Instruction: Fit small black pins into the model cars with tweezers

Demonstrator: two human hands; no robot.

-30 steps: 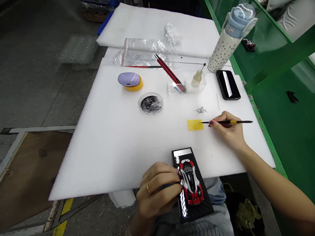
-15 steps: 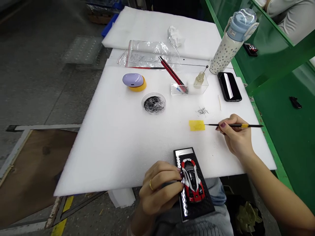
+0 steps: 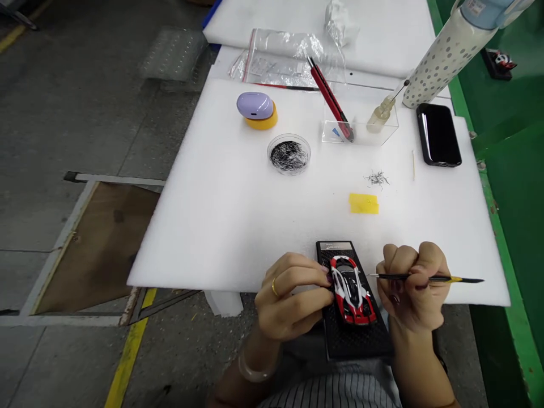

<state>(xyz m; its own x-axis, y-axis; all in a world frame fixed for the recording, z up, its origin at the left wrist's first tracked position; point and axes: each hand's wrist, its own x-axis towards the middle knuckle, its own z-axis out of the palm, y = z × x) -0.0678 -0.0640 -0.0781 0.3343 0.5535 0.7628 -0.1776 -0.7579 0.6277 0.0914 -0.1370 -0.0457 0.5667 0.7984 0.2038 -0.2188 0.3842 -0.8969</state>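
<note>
My left hand (image 3: 293, 294) grips the left side of a black display base (image 3: 357, 345), its fingertips against the toy car on top. That model car (image 3: 352, 292) is red, white and black, and sits on the base at the table's front edge. In my right hand (image 3: 414, 283) is a thin black fine-tipped brush (image 3: 440, 278) with a yellow band, held in a pinch. Its tip points left and is close to the car's right side; whether it touches I cannot tell. Behind lies a yellow sticky strip (image 3: 364, 203), with a small pile of short black bristles (image 3: 377, 179) beyond it.
A round clear dish (image 3: 289, 154) holds black fibres. Further back are a purple case on a yellow disc (image 3: 260, 116), a clear tray (image 3: 352, 136) with a red cutter (image 3: 329, 96) and small bottle (image 3: 379, 116), a phone (image 3: 439, 135), a toothpick (image 3: 413, 165) and a dotted flask (image 3: 446, 62).
My right hand has brought the brush from the yellow strip back towards the car. My left hand still holds the base. The camera view has tilted and shifted.
</note>
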